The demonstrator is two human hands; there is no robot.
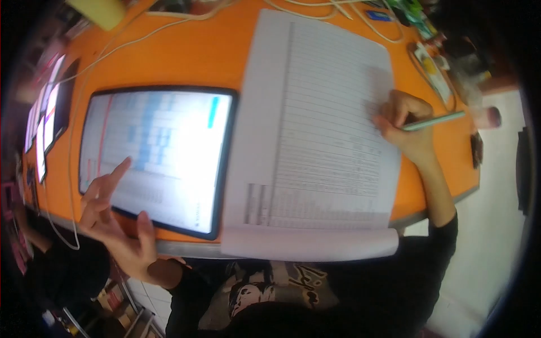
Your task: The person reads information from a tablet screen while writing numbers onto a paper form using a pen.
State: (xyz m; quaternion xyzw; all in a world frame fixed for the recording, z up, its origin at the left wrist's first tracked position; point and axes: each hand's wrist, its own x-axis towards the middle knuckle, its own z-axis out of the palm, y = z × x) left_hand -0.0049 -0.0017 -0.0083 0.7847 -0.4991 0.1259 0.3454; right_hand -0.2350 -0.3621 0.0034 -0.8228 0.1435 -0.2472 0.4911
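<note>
A tablet lies on the orange table with its bright screen showing a blue-and-white page, partly washed out by glare. My left hand is over its lower left edge, fingers apart and holding nothing. The index fingertip points at the screen; whether it touches I cannot tell. Right of the tablet is a large sheet of lined, printed paper, its near edge curling over the table's edge. My right hand rests at the sheet's right side, closed around a slim light-green pen. The pen's tip is hidden by the fingers.
White cables run across the back and left of the orange table. A yellow object stands at the back left, and a small blue item lies at the back right. Lit screens and another person are at left.
</note>
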